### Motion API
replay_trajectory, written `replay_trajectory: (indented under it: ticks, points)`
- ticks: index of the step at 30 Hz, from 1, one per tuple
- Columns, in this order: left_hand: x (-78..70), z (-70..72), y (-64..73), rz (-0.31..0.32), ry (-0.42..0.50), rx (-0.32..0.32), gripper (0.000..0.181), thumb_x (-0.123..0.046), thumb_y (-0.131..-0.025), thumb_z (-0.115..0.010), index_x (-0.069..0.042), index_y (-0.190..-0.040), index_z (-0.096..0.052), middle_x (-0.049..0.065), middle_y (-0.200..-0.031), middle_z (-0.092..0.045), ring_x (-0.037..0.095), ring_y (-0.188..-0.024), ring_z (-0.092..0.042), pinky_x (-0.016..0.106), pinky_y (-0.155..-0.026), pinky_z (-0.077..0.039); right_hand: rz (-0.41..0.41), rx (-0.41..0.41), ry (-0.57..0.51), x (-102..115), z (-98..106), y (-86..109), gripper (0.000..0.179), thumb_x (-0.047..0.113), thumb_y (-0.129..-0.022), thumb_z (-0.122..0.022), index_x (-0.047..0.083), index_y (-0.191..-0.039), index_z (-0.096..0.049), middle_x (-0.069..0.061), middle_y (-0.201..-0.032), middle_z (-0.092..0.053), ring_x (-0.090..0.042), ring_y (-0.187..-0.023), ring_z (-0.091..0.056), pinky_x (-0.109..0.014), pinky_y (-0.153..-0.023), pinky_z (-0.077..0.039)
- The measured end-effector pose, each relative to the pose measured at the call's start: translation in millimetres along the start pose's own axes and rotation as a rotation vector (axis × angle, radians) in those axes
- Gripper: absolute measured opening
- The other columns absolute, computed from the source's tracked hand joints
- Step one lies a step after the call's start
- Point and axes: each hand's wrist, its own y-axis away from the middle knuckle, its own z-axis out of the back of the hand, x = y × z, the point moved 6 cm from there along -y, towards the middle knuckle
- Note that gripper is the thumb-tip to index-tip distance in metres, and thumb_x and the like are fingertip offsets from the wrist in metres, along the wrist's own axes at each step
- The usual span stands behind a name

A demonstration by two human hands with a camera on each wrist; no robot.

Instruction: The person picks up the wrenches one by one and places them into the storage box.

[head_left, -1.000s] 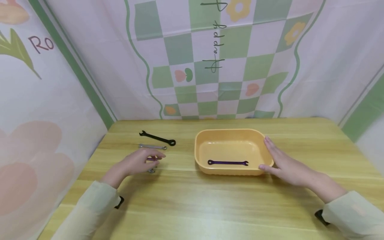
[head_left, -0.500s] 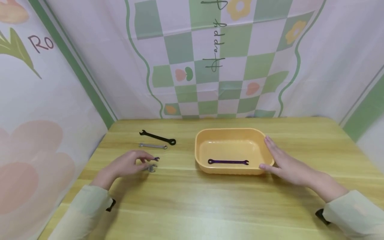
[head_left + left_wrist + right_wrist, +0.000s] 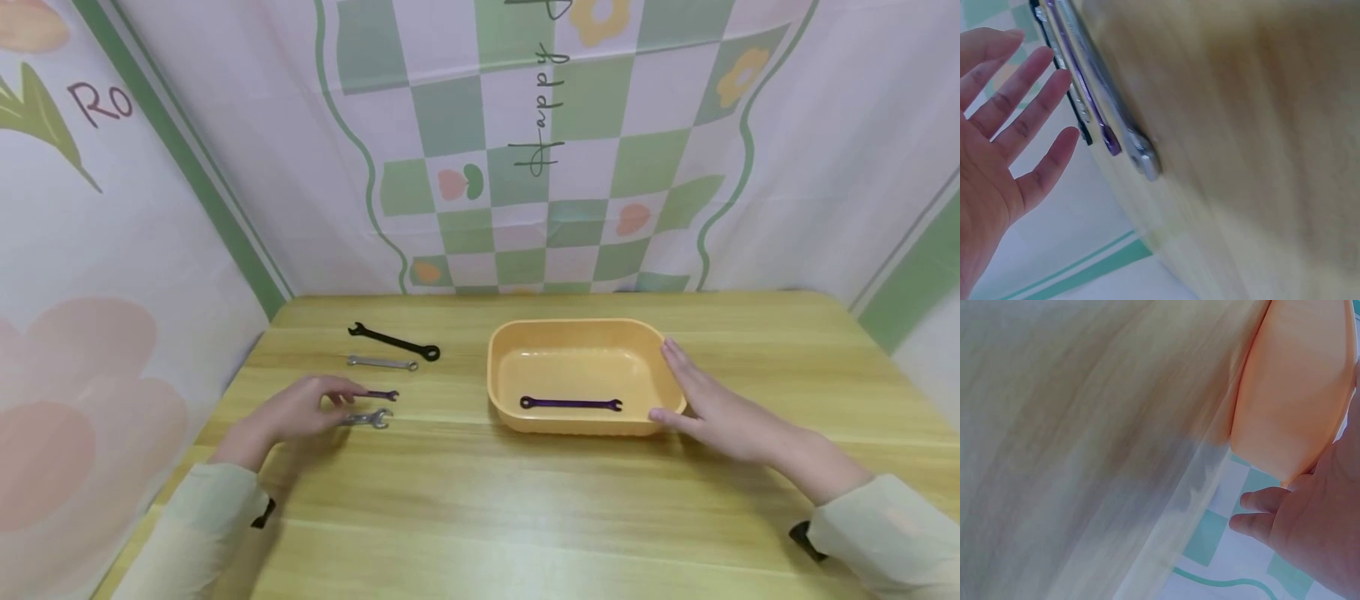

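My left hand [image 3: 296, 408] hovers over the left ends of a purple wrench [image 3: 378, 395] and a thick silver wrench [image 3: 369, 418]. In the left wrist view its fingers [image 3: 1025, 122] are spread, with nothing between them. Behind these lie a thin silver wrench [image 3: 382, 363] and a black wrench [image 3: 393, 341]. My right hand [image 3: 727, 421] rests against the right end of a yellow plastic basin [image 3: 585, 427], thumb at the near rim and fingertips at the far corner. Inside the basin, near its front wall, lies a dark purple wrench [image 3: 572, 404].
A wooden table [image 3: 480, 517] carries everything. Behind it hangs a green-and-white checked cloth [image 3: 525, 208], with another printed cloth [image 3: 112, 250] along the left side. Bare wood lies between the loose wrenches and the basin.
My left hand has drawn back to the left, uncovering the right ends of the purple and thick silver wrenches. The right hand and the basin have stayed put.
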Motion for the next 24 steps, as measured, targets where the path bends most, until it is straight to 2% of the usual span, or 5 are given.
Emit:
replay_trajectory:
  ticks: [6,11,14,21,24]
  points:
    - [2.1,-2.4,3.2,-0.022,-0.003,-0.001,0.038,0.004,-0.084,-0.073,0.001,-0.122,-0.071,0.008,-0.107,-0.073,0.024,-0.097,-0.067,0.044,-0.087,-0.057,-0.003,0.004,-0.002,-1,-1,-0.3,0.099,0.039,-0.103,-0.06,0.005,-0.162,0.012,-0.017,-0.167,0.018,-0.054,-0.149,-0.002,-0.07,-0.115,-0.01]
    - [2.7,-7.7,1.9,-0.016,0.028,0.031,0.039,0.007,-0.083,-0.073,-0.001,-0.121,-0.072,0.009,-0.108,-0.071,0.027,-0.098,-0.067,0.045,-0.087,-0.057,-0.007,0.003,0.0,-2,-1,-0.1,0.1,0.041,-0.103,-0.06,0.005,-0.162,0.013,-0.017,-0.167,0.018,-0.055,-0.149,-0.002,-0.07,-0.115,-0.011]
    - [2.7,-11.2,0.8,-0.032,0.014,0.046,0.039,0.01,-0.081,-0.072,-0.002,-0.119,-0.073,0.009,-0.108,-0.071,0.028,-0.098,-0.067,0.046,-0.087,-0.057,-0.008,0.002,0.0,-2,-1,-0.2,0.1,0.04,-0.103,-0.06,0.005,-0.162,0.013,-0.016,-0.167,0.018,-0.054,-0.149,-0.003,-0.07,-0.114,-0.011]
    - [2.4,-15.2,-1.1,-0.058,-0.034,0.059,0.04,0.014,-0.079,-0.067,-0.004,-0.114,-0.077,-0.001,-0.095,-0.067,0.013,-0.084,-0.06,0.033,-0.076,-0.055,-0.004,0.002,-0.003,-2,-1,-0.4,0.1,0.039,-0.103,-0.06,0.006,-0.162,0.013,-0.016,-0.167,0.019,-0.054,-0.149,-0.002,-0.07,-0.115,-0.01]
    - [2.9,-15.8,-1.2,-0.065,-0.035,0.061,0.041,0.014,-0.078,-0.067,-0.003,-0.115,-0.077,-0.002,-0.093,-0.065,0.011,-0.082,-0.057,0.031,-0.074,-0.054,-0.002,0.0,-0.001,-2,-1,-0.3,0.1,0.039,-0.103,-0.061,0.005,-0.162,0.013,-0.015,-0.167,0.019,-0.054,-0.149,-0.002,-0.07,-0.115,-0.01]
